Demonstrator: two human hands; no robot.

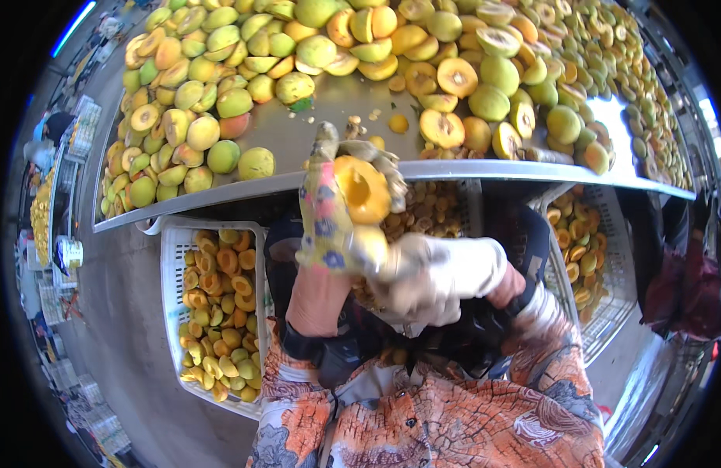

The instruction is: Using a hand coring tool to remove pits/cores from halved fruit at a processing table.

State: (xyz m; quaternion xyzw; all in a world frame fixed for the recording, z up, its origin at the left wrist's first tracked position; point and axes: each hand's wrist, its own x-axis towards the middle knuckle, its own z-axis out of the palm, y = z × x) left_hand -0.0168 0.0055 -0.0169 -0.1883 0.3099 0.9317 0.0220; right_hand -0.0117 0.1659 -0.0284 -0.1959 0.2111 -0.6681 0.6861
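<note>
My left hand [326, 210], in a floral-patterned glove, is raised just in front of the metal table edge. Its fingers hold a halved peach [362, 190] whose orange flesh and hollow face up. A smaller yellow piece of fruit [370, 245] shows below that half, by the heel of the glove. Close beside it, my right hand [442, 277] wears a white glove and is curled into a fist. Motion smears its fingertips, and whatever they grip cannot be made out.
The metal table [329, 129] bears a heap of whole and halved peaches [220, 101]. A white crate of peach halves [220, 312] stands at left, another crate [621, 265] at right. Between my knees, under the table edge, is a container of brownish pieces [438, 210].
</note>
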